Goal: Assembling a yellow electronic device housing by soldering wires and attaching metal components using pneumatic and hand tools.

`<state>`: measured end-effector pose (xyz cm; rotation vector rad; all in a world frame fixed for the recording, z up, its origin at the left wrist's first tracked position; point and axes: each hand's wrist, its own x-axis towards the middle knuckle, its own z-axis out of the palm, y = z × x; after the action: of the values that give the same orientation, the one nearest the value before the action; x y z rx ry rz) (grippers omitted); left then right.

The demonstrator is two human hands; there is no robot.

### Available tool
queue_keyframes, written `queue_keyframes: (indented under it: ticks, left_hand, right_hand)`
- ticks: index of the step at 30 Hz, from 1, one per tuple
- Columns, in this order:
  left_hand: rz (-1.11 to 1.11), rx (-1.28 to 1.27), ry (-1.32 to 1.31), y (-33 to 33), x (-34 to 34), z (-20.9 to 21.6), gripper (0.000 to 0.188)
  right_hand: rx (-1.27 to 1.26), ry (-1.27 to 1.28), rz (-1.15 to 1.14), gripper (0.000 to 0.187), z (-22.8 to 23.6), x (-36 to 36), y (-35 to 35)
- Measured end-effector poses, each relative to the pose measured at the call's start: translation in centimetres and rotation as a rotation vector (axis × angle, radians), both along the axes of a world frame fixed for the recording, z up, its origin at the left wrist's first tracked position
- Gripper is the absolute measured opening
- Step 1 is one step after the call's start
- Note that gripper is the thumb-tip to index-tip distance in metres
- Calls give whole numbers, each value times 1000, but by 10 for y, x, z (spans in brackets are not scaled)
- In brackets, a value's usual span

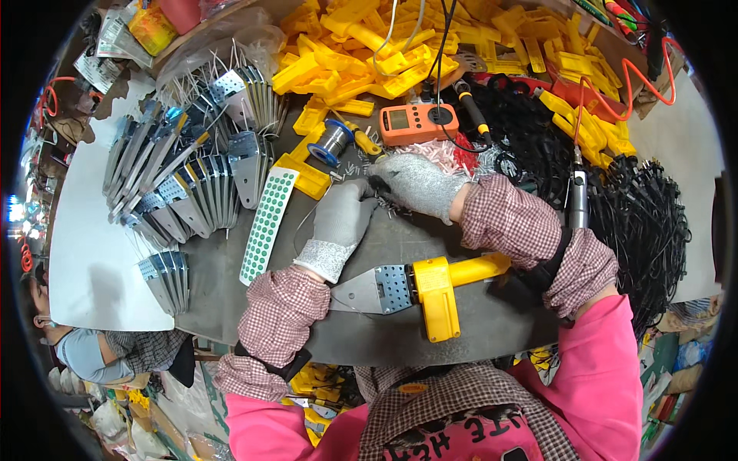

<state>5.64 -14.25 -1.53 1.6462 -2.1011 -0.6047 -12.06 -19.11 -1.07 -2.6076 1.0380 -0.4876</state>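
My left hand (342,215), in a grey glove, is closed with its fingertips against my right hand. My right hand (419,184), also gloved, reaches in from the right with its fingers bent together and dark at the tips. Whatever they pinch is small and hidden. A thin wire (301,224) runs beside my left hand. Just beyond the hands lie small pale tubes (427,155) and loose bits. On the near side, a yellow pistol-shaped tool housing (436,288) lies on the table, a pointed grey metal plate (373,292) with a perforated blue section fitted to it.
An orange multimeter (415,123), a solder wire spool (330,142) and a green-dotted sticker sheet (269,223) surround the hands. Metal plates (192,192) stand left. Yellow housings (361,46) pile at the back; black cables (638,230) and a hanging screwdriver (578,196) are right.
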Motion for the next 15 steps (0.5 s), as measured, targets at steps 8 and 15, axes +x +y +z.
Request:
queue_keyframes:
  ticks: [8, 15]
  left_hand:
    - [82, -194, 42, 3, -10, -1, 21]
    - [-191, 1, 301, 33, -44, 30, 15]
  right_hand:
    - [-180, -72, -189, 15, 34, -21, 27]
    - [148, -401, -519, 21, 54, -121, 171]
